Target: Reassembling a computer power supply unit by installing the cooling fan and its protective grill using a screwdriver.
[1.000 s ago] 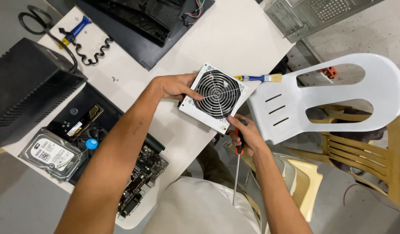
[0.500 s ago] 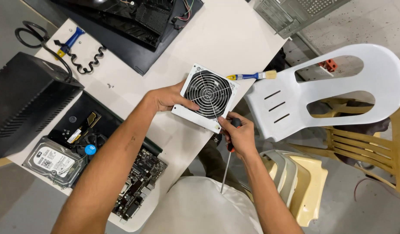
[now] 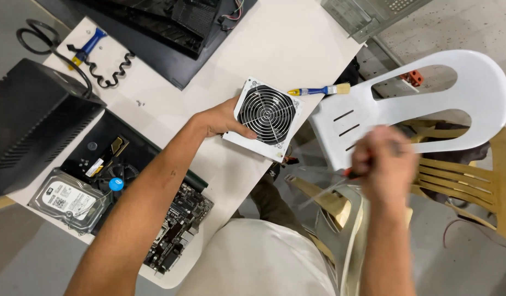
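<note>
My left hand (image 3: 223,120) grips the left side of a white power supply box (image 3: 266,119) with a round fan grille, held at the white table's (image 3: 297,44) right edge. My right hand (image 3: 390,161), blurred by motion, is off the table to the right, above the chairs. It is shut on a screwdriver (image 3: 332,186) with a dark red handle, the shaft pointing down-left. A paintbrush (image 3: 317,90) with a blue and yellow handle lies just beyond the box.
A motherboard (image 3: 176,225), a hard drive (image 3: 64,200) and a black case (image 3: 31,123) sit at the left. A black panel (image 3: 171,33) lies at the far side. A white plastic chair (image 3: 423,104) and wooden chairs (image 3: 472,186) stand to the right.
My right hand with the screwdriver has pulled away from the box's corner, out to the right over the chairs. My left hand still holds the box.
</note>
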